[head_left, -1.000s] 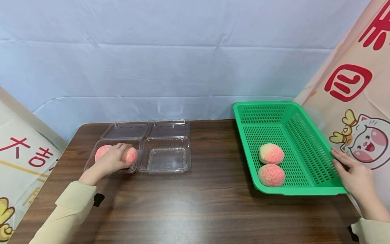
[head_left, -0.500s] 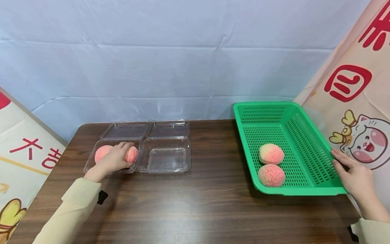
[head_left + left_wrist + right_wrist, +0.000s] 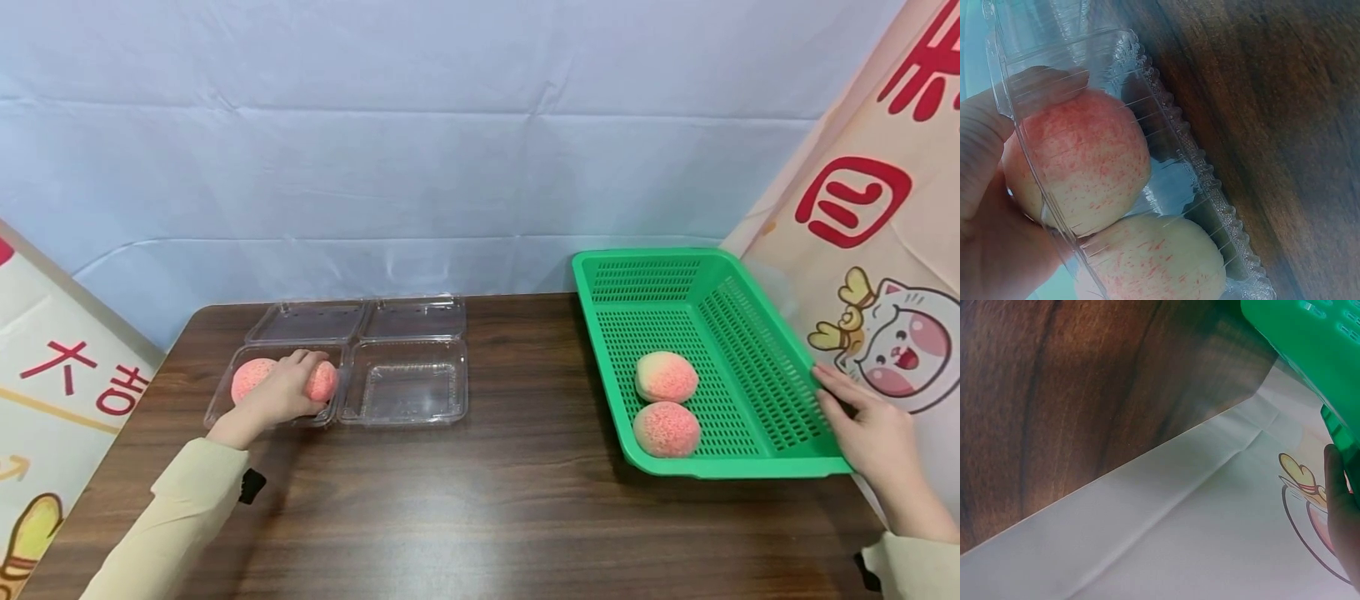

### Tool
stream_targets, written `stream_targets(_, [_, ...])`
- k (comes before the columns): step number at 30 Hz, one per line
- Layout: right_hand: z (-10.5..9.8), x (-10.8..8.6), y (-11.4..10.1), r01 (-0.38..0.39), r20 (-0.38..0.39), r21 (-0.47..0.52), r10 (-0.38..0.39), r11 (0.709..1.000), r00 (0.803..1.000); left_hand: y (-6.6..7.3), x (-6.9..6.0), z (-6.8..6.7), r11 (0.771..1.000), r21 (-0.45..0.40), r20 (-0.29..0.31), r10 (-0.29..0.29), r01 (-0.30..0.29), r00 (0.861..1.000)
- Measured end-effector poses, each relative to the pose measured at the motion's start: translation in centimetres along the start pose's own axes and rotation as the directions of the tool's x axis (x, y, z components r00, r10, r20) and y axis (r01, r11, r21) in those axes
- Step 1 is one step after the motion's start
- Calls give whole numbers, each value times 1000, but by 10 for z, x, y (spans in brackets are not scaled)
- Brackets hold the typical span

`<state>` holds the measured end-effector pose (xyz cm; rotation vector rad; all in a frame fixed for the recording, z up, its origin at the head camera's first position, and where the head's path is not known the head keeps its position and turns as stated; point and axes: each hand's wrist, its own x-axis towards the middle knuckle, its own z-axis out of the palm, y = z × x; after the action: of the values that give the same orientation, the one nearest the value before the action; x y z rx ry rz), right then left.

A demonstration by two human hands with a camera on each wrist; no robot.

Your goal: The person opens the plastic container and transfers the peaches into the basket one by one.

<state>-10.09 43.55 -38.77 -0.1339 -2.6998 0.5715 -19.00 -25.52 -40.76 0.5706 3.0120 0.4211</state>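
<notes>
Left peach (image 3: 251, 378) sits in left clear box (image 3: 1210, 181), thin plastic, likely flexes and dents easily. Left hand (image 3: 279, 393) curled round second peach (image 3: 323, 382), same box; fruit probably light, fairly firm, bruisable, best held round its widest sides. Right clear box (image 3: 411, 390) alongside. Two more peaches (image 3: 667, 430) in green basket (image 3: 738, 467), likely stiff, take by rim. Right hand (image 3: 879, 429) seems to grip side rim; wrist view barely shows it.

- Staged, booth-like corner; the wider room cannot be told
- 1 wood-grain table (image 3: 487, 508)
- Creased pale-blue cloth (image 3: 375, 175) hanging behind it
- 2 printed sheets (image 3: 885, 258) with red characters at the sides
</notes>
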Motion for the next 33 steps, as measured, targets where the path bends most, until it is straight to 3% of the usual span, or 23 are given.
stream_targets(20, [0, 0, 3, 39, -50, 43, -37, 998, 998, 4, -1, -12, 1000, -16, -28, 2, -3, 1000])
stream_targets(33, [0, -1, 2, 27, -53, 21, -26, 999, 998, 0, -3, -17, 999, -4, -111, 47, -47, 993])
